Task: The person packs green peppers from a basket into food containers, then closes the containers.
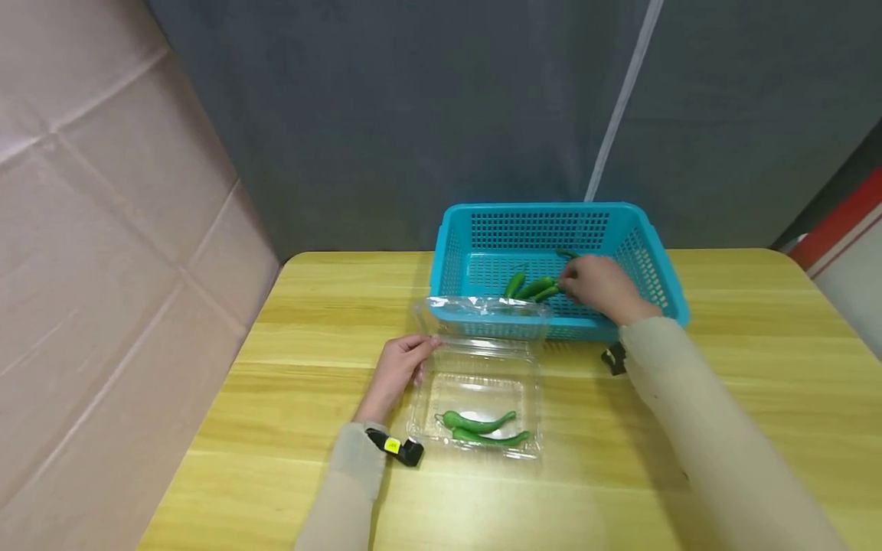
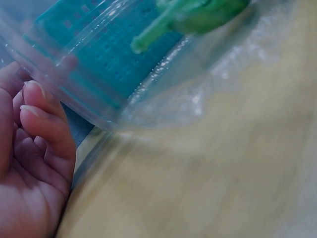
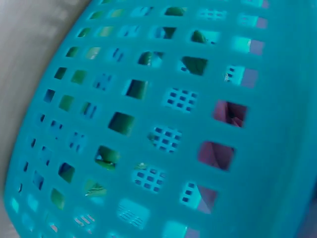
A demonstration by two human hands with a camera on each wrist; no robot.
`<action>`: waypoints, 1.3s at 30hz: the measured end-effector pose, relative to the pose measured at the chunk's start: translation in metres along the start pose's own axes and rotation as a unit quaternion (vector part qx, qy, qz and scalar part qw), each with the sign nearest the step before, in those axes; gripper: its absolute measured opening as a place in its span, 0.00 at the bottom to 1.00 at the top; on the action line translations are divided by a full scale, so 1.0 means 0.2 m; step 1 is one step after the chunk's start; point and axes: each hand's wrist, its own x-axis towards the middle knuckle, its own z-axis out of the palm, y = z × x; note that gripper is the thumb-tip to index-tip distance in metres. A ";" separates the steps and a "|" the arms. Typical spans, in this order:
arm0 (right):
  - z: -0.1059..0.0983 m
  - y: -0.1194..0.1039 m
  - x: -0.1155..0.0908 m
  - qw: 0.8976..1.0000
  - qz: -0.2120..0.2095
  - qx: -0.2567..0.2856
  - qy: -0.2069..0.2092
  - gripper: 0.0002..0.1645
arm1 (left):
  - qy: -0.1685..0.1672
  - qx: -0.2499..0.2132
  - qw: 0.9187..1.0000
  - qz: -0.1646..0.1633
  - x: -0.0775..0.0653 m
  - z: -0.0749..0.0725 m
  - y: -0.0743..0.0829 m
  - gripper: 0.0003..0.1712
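Note:
A clear plastic clamshell box (image 1: 482, 385) lies open on the table, with two green chili peppers (image 1: 478, 422) in its near part. My left hand (image 1: 400, 367) pinches the box's left edge close to the hinge; its curled fingers (image 2: 42, 116) show against the plastic in the left wrist view. Behind the box stands a blue perforated basket (image 1: 540, 218) holding several more green peppers (image 1: 534, 288). Inside the basket, my right hand (image 1: 599, 285) has its fingertips together at the end of one pepper. Through the basket wall (image 3: 148, 104), the right wrist view shows only bits of that hand.
The wooden table (image 1: 289, 383) carries the box and basket. A dark grey curtain (image 1: 386, 115) rises right behind the basket. Pinkish padded sheeting (image 1: 103, 268) slopes along the left side. The box's raised lid (image 1: 482, 325) overlaps the basket's front wall.

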 end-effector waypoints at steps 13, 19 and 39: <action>-0.04 -0.01 -0.11 0.996 0.008 0.047 0.077 0.15 | 0.001 -0.007 1.000 0.003 -0.01 0.00 0.01 0.13; -0.04 0.00 -0.16 0.990 0.019 0.082 0.111 0.16 | -0.001 -0.019 1.000 -0.005 0.02 -0.01 -0.04 0.15; 0.02 -0.08 -0.32 0.951 0.017 0.172 0.256 0.21 | 0.020 -0.007 1.000 0.000 0.05 -0.01 -0.12 0.21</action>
